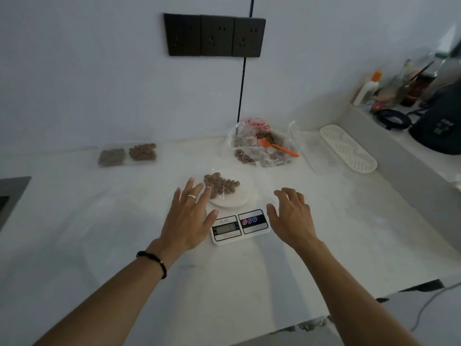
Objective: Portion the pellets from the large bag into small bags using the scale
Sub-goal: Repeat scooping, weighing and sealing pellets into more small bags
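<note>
Head view: left hand (pixel 185 221) spread flat with fingers wide, ring on one finger, fingertips touching the clear small bag of brown pellets (pixel 221 184) lying on the round white platform of the white digital kitchen scale (pixel 237 221). Right hand (pixel 291 218) hovering just right of the scale, fingers loosely curved, holding nothing. Behind the scale on the white desk (pixel 124 233), a crumpled clear large bag of pellets (pixel 262 146) with an orange plastic scoop (pixel 279 147) resting in it. Far left, two filled small bags (pixel 127 156) side by side near the wall.
</note>
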`<state>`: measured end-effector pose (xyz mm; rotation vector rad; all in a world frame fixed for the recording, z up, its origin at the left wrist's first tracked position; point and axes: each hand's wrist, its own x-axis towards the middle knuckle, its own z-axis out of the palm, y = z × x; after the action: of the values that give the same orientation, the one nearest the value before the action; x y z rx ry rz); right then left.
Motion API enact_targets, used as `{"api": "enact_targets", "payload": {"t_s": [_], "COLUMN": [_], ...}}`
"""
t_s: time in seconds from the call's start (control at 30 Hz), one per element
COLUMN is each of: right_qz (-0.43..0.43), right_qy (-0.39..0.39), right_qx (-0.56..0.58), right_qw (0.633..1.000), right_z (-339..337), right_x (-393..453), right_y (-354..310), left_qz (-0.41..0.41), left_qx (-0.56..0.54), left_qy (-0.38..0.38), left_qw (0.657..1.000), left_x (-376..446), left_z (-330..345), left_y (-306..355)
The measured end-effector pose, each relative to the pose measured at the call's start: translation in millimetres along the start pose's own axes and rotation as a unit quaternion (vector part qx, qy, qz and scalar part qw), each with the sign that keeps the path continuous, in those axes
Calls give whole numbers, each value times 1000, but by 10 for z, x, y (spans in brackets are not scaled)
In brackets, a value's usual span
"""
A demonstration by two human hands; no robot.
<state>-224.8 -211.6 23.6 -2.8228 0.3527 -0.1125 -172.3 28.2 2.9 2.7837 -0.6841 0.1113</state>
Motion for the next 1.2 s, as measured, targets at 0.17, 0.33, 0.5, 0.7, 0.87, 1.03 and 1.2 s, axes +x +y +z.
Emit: {"api": "enact_targets", "payload": {"t_s": [0.17,0.33,0.5,0.7,0.87,1.03,1.2], "right_qz": [-20,-33,-45,-29,24,59,153], "right_qy": [3,0,8,-1,-23,-54,-70], "right_qx": [-1,-15,-39,-48,15,108,248], "right_qw": [1000,999,998,998,999,991,954], "right_z": [8,34,64,142,234,320,370], "right_x": [-87,-76,-7,229,584,957,1249], "right_y": [-12,0,45,113,111,74,87], "left_qz": [1,2,9,35,71,96,123], "left_qx": [19,15,15,-6,8,27,50], "left_qy": [1,3,-6,-10,-24,-77,-97], "left_qw": [1000,1000,1000,999,997,992,986], "left_x": [-110,-116,10,360,858,1374,1646], "left_z": [1,43,124,194,260,407,565], "left_y": [61,65,63,113,125,169,134]}}
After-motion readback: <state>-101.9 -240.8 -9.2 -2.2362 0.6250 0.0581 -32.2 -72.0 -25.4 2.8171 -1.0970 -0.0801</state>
